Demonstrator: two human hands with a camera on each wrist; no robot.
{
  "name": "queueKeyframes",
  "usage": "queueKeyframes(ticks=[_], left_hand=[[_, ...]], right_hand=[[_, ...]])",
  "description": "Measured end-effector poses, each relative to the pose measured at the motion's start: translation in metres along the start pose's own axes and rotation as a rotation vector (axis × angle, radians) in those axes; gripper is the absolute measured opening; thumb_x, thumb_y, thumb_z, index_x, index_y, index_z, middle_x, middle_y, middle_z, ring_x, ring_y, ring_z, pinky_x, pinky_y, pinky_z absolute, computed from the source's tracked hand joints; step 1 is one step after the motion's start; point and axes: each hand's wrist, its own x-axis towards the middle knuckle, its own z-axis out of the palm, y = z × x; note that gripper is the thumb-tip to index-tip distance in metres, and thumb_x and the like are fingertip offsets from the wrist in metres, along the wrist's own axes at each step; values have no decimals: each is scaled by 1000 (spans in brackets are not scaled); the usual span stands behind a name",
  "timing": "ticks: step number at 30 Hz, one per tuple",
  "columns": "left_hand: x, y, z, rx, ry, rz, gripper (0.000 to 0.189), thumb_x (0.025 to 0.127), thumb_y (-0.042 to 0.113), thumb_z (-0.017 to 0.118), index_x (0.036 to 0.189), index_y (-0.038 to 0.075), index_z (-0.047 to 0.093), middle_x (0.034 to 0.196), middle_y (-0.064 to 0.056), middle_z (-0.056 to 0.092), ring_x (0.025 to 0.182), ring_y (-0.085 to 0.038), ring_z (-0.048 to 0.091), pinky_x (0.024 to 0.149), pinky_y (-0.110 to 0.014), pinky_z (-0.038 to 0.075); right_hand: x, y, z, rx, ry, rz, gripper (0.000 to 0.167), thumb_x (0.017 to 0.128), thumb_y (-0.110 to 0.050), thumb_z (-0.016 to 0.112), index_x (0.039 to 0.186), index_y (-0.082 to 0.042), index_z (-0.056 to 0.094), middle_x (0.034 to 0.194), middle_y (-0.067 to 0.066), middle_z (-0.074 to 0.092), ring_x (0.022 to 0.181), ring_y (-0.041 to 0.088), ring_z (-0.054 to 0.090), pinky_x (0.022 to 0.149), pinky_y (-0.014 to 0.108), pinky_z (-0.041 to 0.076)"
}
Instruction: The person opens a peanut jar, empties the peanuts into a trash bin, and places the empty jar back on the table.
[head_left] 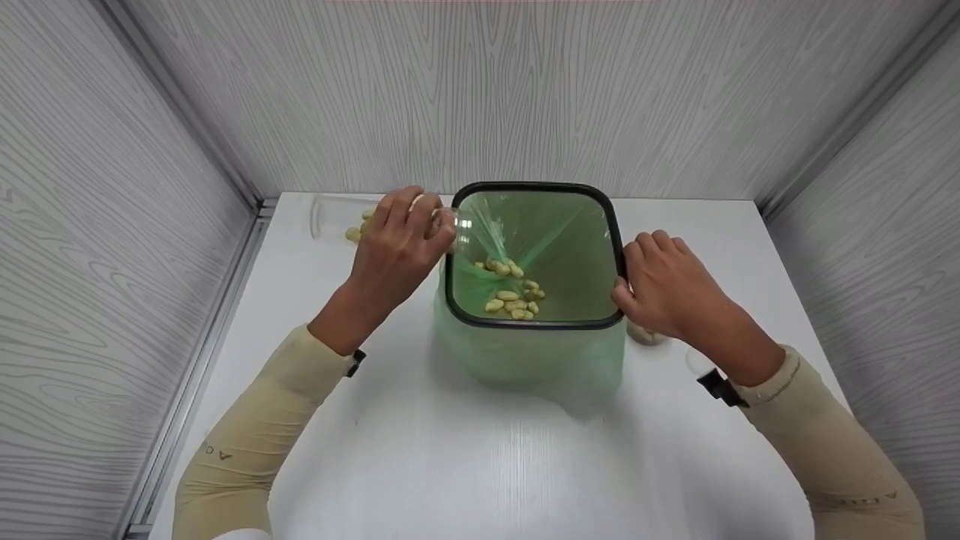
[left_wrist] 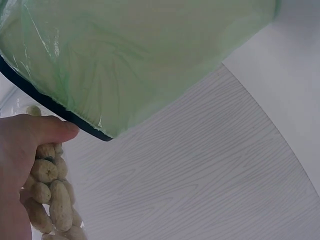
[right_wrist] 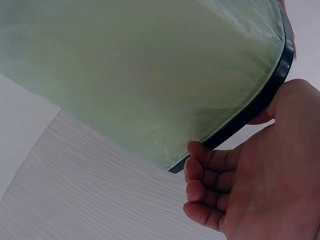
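Note:
My left hand (head_left: 401, 244) grips a clear jar (head_left: 330, 214) that lies on its side in the air, its mouth at the left rim of a bin. Peanuts (left_wrist: 52, 195) fill part of the jar in the left wrist view. The bin has a black rim (head_left: 536, 325) and a green plastic bag (head_left: 525, 364) lining it and hanging over its outside. More peanuts (head_left: 514, 304) lie inside on the bag. On the opposite side, my right hand (head_left: 667, 285) holds the black rim, thumb and fingers about it, as the right wrist view shows.
The bin stands on a white table (head_left: 480, 465). Partly hidden by my right hand and forearm are a brownish round thing (head_left: 646, 335) and a clear round edge (head_left: 697, 360). Grey wood-grain panels (head_left: 375, 97) enclose the table at the back and both sides.

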Motion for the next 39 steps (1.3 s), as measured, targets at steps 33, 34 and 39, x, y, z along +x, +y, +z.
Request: queueKeyframes(ticks=[33,34,39], left_hand=[[-4,-12,-13,78,-182,182,39,105,-2,53,144,-4,53,131,-18,63,121,-34,61,108,-43,52],[-3,-12,-13,68,-158,178,38,104,-1,55,142,-4,55,129,-18,64,118,-33,62,107,-42,53],[-1,-11,-15,-8,-3,133,28,100,4,65,127,1,66,115,-15,66,105,-29,62,94,-39,54]], right_hand=[[-1,-2,-1,0,35,-7,26,93,-22,39,83,0,46,81,13,44,78,30,39,74,42,35],[-1,-2,0,0,39,-9,25,92,-22,39,83,0,46,81,13,44,78,30,39,74,42,35],[-1,-3,0,-3,34,-12,25,93,-22,39,83,0,45,81,14,44,78,30,38,74,43,34]])
